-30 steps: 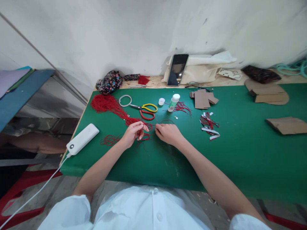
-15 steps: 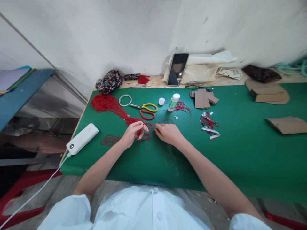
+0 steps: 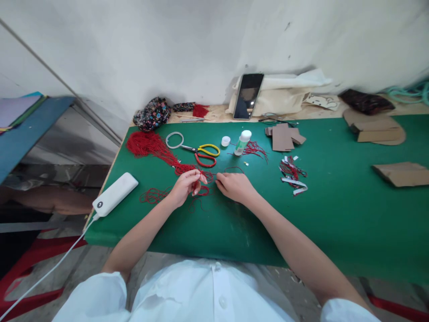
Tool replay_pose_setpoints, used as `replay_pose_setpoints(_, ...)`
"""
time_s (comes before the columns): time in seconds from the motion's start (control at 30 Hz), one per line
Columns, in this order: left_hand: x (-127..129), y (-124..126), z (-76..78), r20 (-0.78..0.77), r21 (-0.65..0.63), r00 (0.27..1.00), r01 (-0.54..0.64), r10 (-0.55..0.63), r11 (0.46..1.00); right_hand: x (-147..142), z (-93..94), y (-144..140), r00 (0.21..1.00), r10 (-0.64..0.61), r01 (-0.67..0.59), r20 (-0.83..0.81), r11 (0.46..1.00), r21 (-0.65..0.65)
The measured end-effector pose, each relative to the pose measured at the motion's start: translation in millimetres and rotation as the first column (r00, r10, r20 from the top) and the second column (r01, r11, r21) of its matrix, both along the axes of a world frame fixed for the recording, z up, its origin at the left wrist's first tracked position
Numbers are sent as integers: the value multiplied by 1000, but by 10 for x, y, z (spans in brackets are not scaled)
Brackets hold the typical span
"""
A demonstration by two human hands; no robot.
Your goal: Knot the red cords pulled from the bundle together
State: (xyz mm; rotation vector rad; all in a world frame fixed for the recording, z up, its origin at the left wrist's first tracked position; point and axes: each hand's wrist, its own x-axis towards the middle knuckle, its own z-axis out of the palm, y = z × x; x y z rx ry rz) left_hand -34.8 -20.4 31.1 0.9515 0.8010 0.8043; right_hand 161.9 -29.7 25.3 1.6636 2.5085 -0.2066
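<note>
My left hand (image 3: 187,187) is closed, thumb and fingers pinched on red cord (image 3: 207,175) that runs toward the other side. A short gap to the right, my right hand (image 3: 235,186) is closed too, its fingertips pressed together on the cord's end part. A thin strand (image 3: 236,168) curves out just above it. Loops of red cord (image 3: 154,195) lie left of and under my left hand. Behind it stretches a big bundle of red cords (image 3: 147,144). Scissors (image 3: 204,154) with one yellow and one red handle rest just beyond my hands.
An upright glue bottle (image 3: 242,143) stands near its white cap (image 3: 225,141). A white power bank (image 3: 115,194) with a cable lies at left. Farther right are cord scraps (image 3: 292,172) and cardboard pieces (image 3: 283,137). A phone (image 3: 248,97) leans at the back.
</note>
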Motion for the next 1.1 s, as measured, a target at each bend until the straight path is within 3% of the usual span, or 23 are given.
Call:
replay_pose_setpoints(0.47, 12, -1, 14, -3, -4, 1000, -19, 19, 1000, -11, 15, -3, 1000, 5, -5, 23, 1000, -16)
replay_pose_setpoints(0.77, 32, -5, 49, 19, -35, 999, -39, 39, 999, 3, 41, -8, 995, -81, 81, 57, 997, -13)
replay_pose_setpoints(0.97, 40, -7, 47, 24, -54, 999, -46, 47, 997, 103, 103, 35, 972, -236, 236, -10, 971, 45)
replay_pose_setpoints(1.1, 42, -16, 33, 43, -53, 998, -37, 39, 998, 198, 131, 73, 952, -263, 272, -156, 962, 39)
